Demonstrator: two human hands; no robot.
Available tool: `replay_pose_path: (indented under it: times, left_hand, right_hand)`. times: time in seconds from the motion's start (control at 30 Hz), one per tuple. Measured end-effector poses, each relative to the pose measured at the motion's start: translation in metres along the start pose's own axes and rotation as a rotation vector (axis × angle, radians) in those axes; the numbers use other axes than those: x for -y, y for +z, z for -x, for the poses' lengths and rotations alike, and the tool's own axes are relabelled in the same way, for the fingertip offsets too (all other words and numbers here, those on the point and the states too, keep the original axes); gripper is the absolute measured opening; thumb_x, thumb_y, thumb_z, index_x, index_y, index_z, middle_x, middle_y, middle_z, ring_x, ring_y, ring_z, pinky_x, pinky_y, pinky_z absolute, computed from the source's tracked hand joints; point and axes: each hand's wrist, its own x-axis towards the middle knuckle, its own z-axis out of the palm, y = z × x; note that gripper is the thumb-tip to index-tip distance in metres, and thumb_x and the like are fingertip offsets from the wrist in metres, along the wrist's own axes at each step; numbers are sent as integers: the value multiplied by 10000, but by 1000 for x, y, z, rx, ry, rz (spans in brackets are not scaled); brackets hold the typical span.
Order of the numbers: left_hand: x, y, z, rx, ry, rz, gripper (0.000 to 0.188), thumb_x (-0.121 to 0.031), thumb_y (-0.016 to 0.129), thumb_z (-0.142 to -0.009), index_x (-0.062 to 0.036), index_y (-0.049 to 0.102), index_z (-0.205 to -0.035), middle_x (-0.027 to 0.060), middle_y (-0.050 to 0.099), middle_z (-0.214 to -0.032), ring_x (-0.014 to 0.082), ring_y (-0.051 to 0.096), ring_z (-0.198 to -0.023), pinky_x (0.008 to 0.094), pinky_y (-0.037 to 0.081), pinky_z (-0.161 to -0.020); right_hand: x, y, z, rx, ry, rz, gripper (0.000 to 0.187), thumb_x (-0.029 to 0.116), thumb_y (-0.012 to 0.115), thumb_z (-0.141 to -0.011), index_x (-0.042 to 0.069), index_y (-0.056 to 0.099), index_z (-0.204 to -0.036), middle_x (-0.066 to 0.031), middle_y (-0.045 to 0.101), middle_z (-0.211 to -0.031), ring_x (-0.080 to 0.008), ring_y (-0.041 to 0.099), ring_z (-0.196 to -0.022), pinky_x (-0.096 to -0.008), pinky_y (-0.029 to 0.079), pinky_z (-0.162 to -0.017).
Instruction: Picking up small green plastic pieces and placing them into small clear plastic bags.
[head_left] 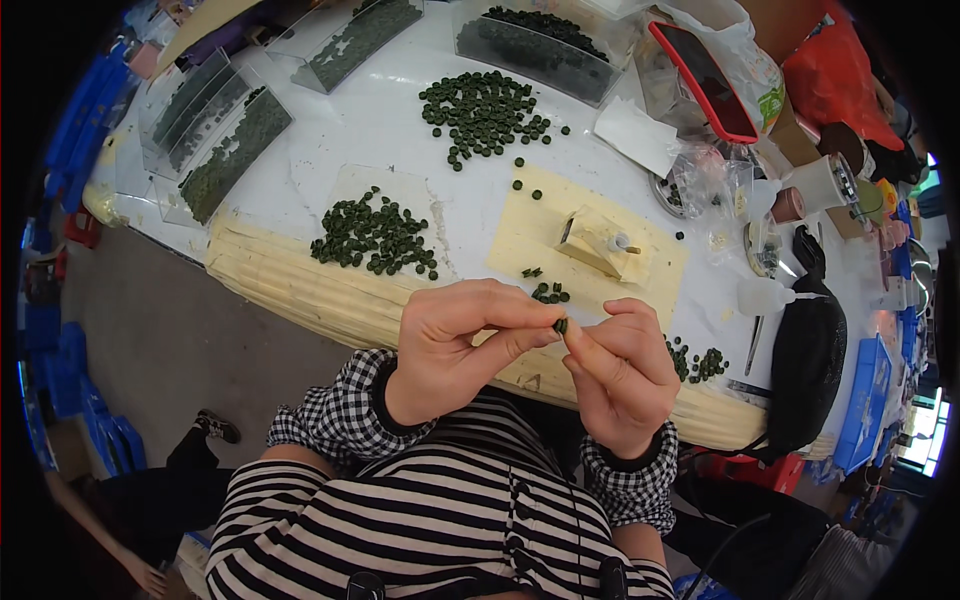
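Note:
Close to the table's front edge, my left hand and my right hand meet with their fingertips together. Between them they pinch one small dark green round piece, partly covered by the fingers. Just beyond the fingertips lies a small cluster of similar green pieces. Behind that stands a tape-wrapped block with a short peg, resting on a yellowish sheet. A loose pile of green pieces lies left of my hands, and a smaller group sits right of my right hand.
A larger pile of pieces lies farther back. Clear bins of pieces stand far left and a clear box at the back. A red-cased phone, a squeeze bottle and a black bag occupy the right. Padding covers the front edge.

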Motion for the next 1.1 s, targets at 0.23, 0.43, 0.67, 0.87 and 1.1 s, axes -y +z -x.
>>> replay_pose_path:
  times: [0.23,0.43,0.67,0.87,1.1]
  left_hand:
    - [1,1,0,-9,-13,28,214,65,708,-828,28,716,-1039,131,709,-884,155,685,-793,237,532,-699]
    - [2,1,0,-6,-10,16,214,62,712,-824,27,718,-1035,130,712,-883,156,686,-793,238,531,-701]
    - [-1,-3,-4,48,37,-69,206,120,674,-831,54,701,-1024,150,700,-919,178,682,-818,239,541,-705]
    - [3,-6,-9,71,110,-169,201,102,684,-828,41,707,-1018,142,714,-913,172,687,-814,248,534,-682]
    - [-5,-45,-50,231,77,-893,168,42,668,-837,19,695,-1002,137,678,-827,228,664,-718,286,517,-644]
  right_hand:
    - [1,0,0,-1,32,-42,352,30,786,-733,88,747,-1078,-14,663,-841,-176,602,-751,-367,506,-805]
    - [-1,1,1,-5,43,-81,343,24,782,-742,77,746,-1078,-23,657,-843,-178,603,-747,-367,503,-794]
    - [-1,3,0,-7,69,-145,327,6,770,-752,57,742,-1074,-29,654,-838,-181,600,-727,-374,502,-797]
    - [0,1,-1,15,91,-97,308,8,758,-767,43,738,-1072,-43,648,-821,-187,595,-732,-378,498,-810]
    - [-8,-18,8,-197,210,106,289,-51,702,-787,-12,722,-1073,-88,616,-785,-235,567,-733,-386,492,-822]
